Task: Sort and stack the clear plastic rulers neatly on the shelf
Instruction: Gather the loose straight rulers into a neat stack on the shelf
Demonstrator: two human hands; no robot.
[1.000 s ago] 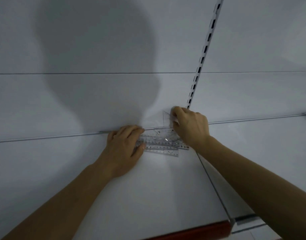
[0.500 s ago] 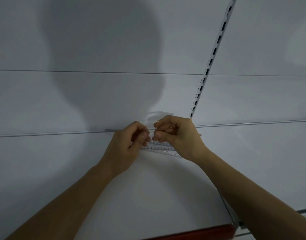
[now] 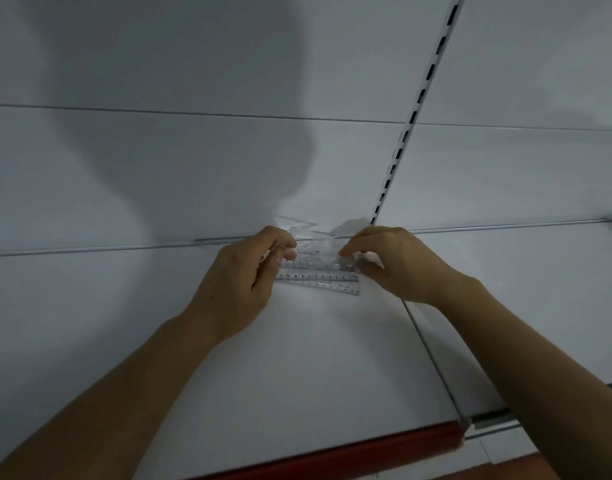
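A small pile of clear plastic rulers (image 3: 320, 280) lies flat on the white shelf (image 3: 297, 368), close to the back rail. Above the pile, a few clear pieces (image 3: 306, 245) are held up off the shelf between my two hands; one looks like a set square, its top corner showing against the back panel. My left hand (image 3: 242, 275) pinches their left end with curled fingers. My right hand (image 3: 394, 263) pinches their right end between thumb and forefinger. Both forearms reach in from below.
A thin metal rail (image 3: 107, 250) runs along the back of the shelf. A slotted upright (image 3: 406, 133) rises on the back panel just right of the hands. The shelf's front edge has a red strip (image 3: 366, 448). A seam (image 3: 432, 362) divides it from the neighbouring shelf.
My hands have drawn apart from each other, and the clear pieces between them now show, lifted above the flat pile. Earlier my left hand rested on the pile.
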